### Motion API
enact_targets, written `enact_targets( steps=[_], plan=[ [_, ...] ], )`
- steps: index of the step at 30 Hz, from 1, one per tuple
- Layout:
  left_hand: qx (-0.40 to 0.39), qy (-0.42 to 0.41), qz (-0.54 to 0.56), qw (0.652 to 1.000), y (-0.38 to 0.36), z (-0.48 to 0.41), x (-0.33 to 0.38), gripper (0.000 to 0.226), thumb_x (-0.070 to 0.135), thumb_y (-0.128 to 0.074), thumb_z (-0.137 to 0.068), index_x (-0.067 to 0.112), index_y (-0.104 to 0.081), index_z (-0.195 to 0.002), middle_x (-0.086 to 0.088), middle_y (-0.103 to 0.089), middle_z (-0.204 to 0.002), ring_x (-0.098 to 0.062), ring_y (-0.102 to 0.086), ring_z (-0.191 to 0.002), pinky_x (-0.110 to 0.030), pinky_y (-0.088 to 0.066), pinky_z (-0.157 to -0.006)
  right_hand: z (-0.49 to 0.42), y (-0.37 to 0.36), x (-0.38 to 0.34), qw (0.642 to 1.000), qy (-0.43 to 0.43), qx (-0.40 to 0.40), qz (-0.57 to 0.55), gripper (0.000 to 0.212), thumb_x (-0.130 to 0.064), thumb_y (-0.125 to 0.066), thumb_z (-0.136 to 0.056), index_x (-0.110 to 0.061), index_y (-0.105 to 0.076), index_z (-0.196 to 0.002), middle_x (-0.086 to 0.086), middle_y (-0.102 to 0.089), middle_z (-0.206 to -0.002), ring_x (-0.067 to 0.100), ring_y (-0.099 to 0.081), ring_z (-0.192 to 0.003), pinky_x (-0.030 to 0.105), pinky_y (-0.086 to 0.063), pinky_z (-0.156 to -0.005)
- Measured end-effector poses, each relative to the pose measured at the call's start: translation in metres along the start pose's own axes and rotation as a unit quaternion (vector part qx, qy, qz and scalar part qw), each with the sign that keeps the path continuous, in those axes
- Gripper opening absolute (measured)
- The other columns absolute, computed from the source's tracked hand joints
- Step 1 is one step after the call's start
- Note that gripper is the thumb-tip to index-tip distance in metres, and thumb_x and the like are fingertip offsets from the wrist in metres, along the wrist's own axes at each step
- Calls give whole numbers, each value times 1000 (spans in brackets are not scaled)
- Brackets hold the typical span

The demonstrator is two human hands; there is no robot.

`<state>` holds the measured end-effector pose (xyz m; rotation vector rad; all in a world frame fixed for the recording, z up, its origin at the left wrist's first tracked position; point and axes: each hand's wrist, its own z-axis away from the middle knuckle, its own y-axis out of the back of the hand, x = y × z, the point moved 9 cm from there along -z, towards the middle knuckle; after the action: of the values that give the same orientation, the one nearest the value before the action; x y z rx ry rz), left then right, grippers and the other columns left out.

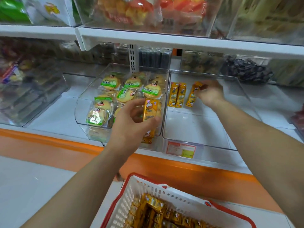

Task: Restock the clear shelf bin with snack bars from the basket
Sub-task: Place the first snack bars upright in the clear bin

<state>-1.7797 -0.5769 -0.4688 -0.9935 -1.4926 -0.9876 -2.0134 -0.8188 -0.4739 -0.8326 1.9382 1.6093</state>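
Centre of frame: left hand (134,120), fingers and thumb curled round an upright snack bar (150,111) (orange-yellow wrapper). Long axis near vertical, printed face toward the camera, held in front of the cake bin (80,109). More orange wrapper (147,137) poking out below the palm; cannot tell how many bars in that grip.

Centre right: right hand (209,94) inside the clear shelf bin (197,129), fingertips pinching the upper end of a tilted bar (192,96). Long axis from lower left to upper right, lower end nearer the bin's front lip.

Just left of that, apart from it: pair of bars (177,94) lying flat on the bin floor, side by side and touching. Long axes front to back (near vertical in the picture).

Bottom centre: white basket (121,208) with red rim, loose bars (156,209) in the same wrapper heaped inside, pointing various ways.

Cake bin filled with round cakes (110,83) in green-and-white wrappers. Price tag (181,149) on the clear shelf bin's front; orange shelf edge (65,142) below.
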Motion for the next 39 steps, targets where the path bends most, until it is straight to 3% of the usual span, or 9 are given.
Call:
enact_targets(
  steps=[7, 10, 15, 18, 22, 26, 32, 35, 39],
  plan=[
    [8, -14, -13, 1000, -3, -6, -6, 43, 25, -83, -82, 48, -59, -110, 18, -73, -95, -5, -73, -86, -15, -56, -62, -14, -22, 14, 999, 1, -9, 33, 31, -16, -74, -84, -18, -70, -114, 6, -71, -115, 26, -64, -110, 20, -38, -80],
    [24, -10, -15, 1000, -1, -6, -8, 46, 27, -83, -81, 45, -60, -116, 11, -75, -99, -4, -73, -88, -17, -59, -65, -16, -22, 17, 999, -14, -14, 31, 26, -21, -76, -81, -18, -69, -106, 5, -73, -107, 25, -66, -104, 21, -40, -76],
    [49, -7, -25, 998, 1, -1, -3, 53, 31, -84, -80, 38, -59, -126, 8, -73, -109, -8, -72, -96, -16, -59, -68, 8, 5, 10, 999, -30, -21, 2, 49, -28, -78, -83, -12, -58, -125, 4, -64, -110, 22, -59, -101, 25, -44, -83],
    [43, -13, -44, 998, -4, 9, 3, 54, 35, -85, -78, 33, -61, -126, 6, -72, -114, -11, -69, -105, -27, -62, -81, 51, 38, -13, 997, -15, -8, -77, 34, -13, -74, -83, -8, -64, -115, 5, -62, -101, 20, -62, -91, 33, -51, -84],
    [14, -20, -34, 999, -21, 26, 14, 44, 32, -87, -77, 37, -65, -114, 14, -72, -103, 3, -69, -96, -16, -58, -73, 141, 53, -52, 959, 8, -153, -237, 14, -9, -68, -91, -21, -70, -96, 11, -68, -91, 13, -69, -70, 25, -56, -63],
    [-42, -10, -27, 999, -50, 44, 16, 46, 30, -87, -76, 34, -67, -118, 5, -77, -105, -10, -73, -95, -29, -63, -75, 211, 47, -71, 916, 5, -272, -295, 27, -24, -58, -100, -37, -64, -123, 0, -74, -103, 20, -74, -86, 28, -57, -66],
    [-80, 11, -10, 997, -73, 66, 22, 54, 46, -85, -70, 30, -66, -118, -2, -75, -98, -21, -74, -77, -39, -62, -63, 225, 66, -60, 915, -15, -230, -332, 18, -12, -62, -97, -21, -67, -112, 8, -74, -89, 23, -73, -77, 26, -56, -63],
    [-49, 40, 34, 997, -64, 63, 19, 45, 33, -91, -74, 26, -67, -111, 4, -76, -85, -12, -72, -71, -26, -57, -61, 225, 72, -49, 897, -66, -230, -370, 12, -4, -61, -95, -11, -60, -105, 16, -73, -86, 27, -73, -74, 29, -58, -63],
    [-16, 46, 113, 992, -56, 59, 19, 33, 15, -83, -84, 28, -65, -108, 3, -76, -78, -13, -72, -73, -26, -57, -65, 242, 63, -55, 911, -12, -309, -274, 13, -8, -63, -94, -18, -58, -102, 16, -75, -86, 29, -75, -80, 31, -60, -72]
  ],
)
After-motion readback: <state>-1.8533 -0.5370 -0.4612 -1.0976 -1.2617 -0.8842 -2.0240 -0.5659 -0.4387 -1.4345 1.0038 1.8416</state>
